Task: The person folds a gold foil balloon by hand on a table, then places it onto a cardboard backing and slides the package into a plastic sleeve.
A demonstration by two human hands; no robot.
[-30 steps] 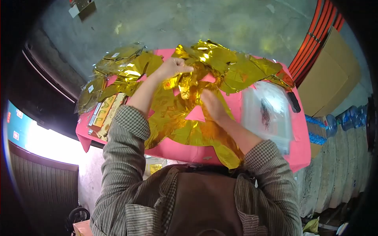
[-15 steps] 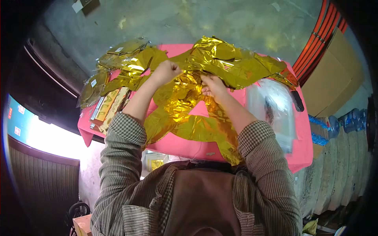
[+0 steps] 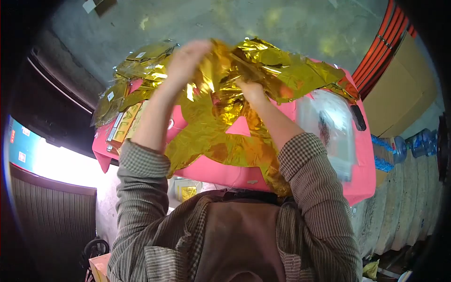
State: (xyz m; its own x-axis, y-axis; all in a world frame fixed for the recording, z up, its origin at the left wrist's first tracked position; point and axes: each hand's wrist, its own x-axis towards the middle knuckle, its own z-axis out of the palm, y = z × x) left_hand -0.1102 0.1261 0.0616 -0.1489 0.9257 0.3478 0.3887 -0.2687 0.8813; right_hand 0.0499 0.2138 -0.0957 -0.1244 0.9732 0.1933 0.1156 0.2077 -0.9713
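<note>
Flat, crumpled gold foil balloons (image 3: 221,145), uninflated by their look, lie over the pink-covered table in front of me. My left hand (image 3: 190,56) is raised at the far side, blurred by motion, and a fold of the gold foil hangs from its fingers. Lower and to the right, my right hand (image 3: 252,91) grips bunched foil near the middle of the pile; its fingertips are partly hidden in the folds. More foil spreads out past my right hand toward the table's far right corner.
Clear packets (image 3: 112,101) with folded gold foil and boxes (image 3: 127,124) lie at the table's left. On the right are clear plastic bags (image 3: 324,131) and a black object (image 3: 358,117). Beyond stand cardboard (image 3: 397,89), orange-red tubes (image 3: 376,44) and water bottles (image 3: 420,143).
My left hand has moved up and away from me, lifting a fold of gold foil with it. My right hand has stayed almost in place, in the bunched foil.
</note>
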